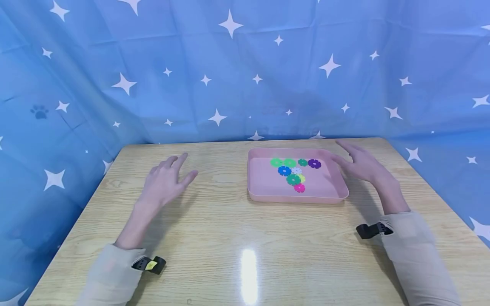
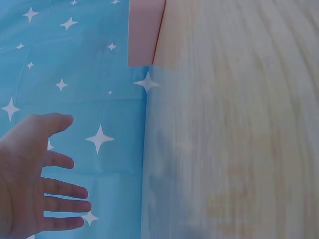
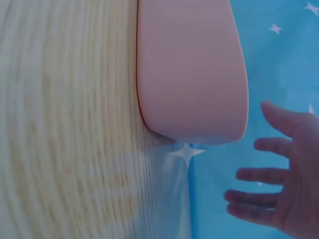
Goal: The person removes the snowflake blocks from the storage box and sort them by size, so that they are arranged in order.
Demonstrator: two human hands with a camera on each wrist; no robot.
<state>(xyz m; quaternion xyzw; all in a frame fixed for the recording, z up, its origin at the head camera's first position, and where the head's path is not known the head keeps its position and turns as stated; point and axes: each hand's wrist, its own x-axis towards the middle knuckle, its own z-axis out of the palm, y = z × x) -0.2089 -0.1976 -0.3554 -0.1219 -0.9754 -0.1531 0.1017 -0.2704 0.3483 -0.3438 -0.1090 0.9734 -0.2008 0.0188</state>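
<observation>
A pink tray [image 1: 264,187] lies toward the back of the wooden table, right of the middle. Inside it are several flat notched discs: a blue disc [image 1: 284,171], a purple disc [image 1: 314,163], a pink disc [image 1: 300,188], and green, yellow and white ones. The right hand [image 1: 361,163] is at the tray's right side, fingers spread, holding nothing; the right wrist view shows this hand [image 3: 299,174] beside the tray's outer wall [image 3: 194,74]. Well left of the tray, the left hand [image 1: 164,182] hovers over the table with fingers extended and holds nothing, also in the left wrist view [image 2: 30,179].
The wooden table [image 1: 206,238] has a bright light reflection near its front. A blue curtain [image 1: 183,55] with white stars hangs behind the table and down its sides. Each wrist wears a black strap device, the left one [image 1: 150,264] with a yellow label.
</observation>
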